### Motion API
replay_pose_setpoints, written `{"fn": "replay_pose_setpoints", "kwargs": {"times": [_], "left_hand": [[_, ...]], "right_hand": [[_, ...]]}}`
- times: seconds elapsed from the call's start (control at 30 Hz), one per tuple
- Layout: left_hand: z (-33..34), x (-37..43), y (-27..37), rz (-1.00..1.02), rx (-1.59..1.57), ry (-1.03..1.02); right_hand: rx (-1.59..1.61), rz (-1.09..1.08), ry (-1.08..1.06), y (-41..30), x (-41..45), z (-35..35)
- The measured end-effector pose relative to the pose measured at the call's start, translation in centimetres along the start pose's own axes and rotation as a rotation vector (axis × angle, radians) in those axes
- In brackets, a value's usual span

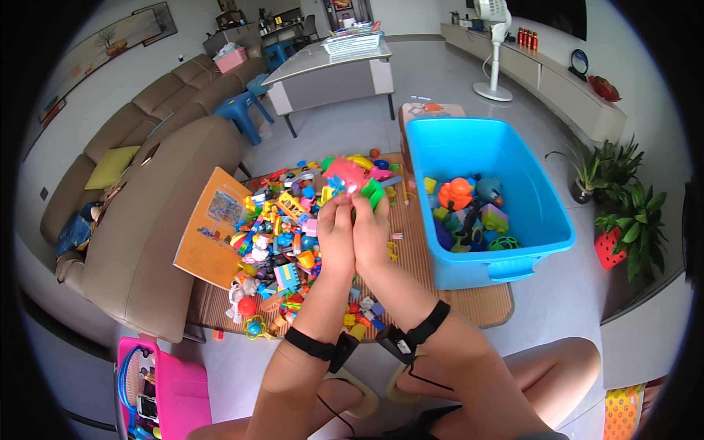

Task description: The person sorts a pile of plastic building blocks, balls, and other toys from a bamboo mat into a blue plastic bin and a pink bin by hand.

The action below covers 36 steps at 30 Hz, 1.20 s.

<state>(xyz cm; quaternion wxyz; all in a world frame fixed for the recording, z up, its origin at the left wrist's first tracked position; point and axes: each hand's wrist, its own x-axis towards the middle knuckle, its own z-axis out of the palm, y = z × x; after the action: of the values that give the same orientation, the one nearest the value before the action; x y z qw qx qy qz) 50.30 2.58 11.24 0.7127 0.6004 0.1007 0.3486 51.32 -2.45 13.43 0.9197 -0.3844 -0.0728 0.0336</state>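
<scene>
My left hand and my right hand are side by side over a heap of mixed plastic toys, wrists touching. At the fingertips is a pink-red plastic toy; the fingers partly hide where it is gripped. A green plastic piece lies against my right fingers. To the right stands a large blue plastic tub, holding an orange toy, a blue-grey toy and several blocks.
An orange picture board leans left of the heap, beside a sofa. A pink bin stands lower left. Behind are a table, a blue stool and a white fan. Potted plants stand at the right.
</scene>
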Motion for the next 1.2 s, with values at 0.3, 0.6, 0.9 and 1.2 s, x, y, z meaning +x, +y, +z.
{"fn": "replay_pose_setpoints", "kwargs": {"times": [0.3, 0.6, 0.9, 1.2], "left_hand": [[19.8, 5.0, 0.6, -0.273, 0.016, -0.412], [23.5, 3.6, -4.3, -0.791, 0.269, -0.511], [21.5, 5.1, -5.6, -0.855, 0.378, -0.584], [18.9, 5.4, -2.9, -0.751, 0.32, -0.552]], "right_hand": [[0.08, 0.278, 0.104, -14.0, 13.5, -9.5], [-0.183, 0.762, 0.243, -14.8, 15.3, -17.6], [-0.172, 0.799, 0.284, -12.7, 15.8, -18.5], [-0.246, 0.57, 0.267, -13.3, 14.7, -17.2]]}}
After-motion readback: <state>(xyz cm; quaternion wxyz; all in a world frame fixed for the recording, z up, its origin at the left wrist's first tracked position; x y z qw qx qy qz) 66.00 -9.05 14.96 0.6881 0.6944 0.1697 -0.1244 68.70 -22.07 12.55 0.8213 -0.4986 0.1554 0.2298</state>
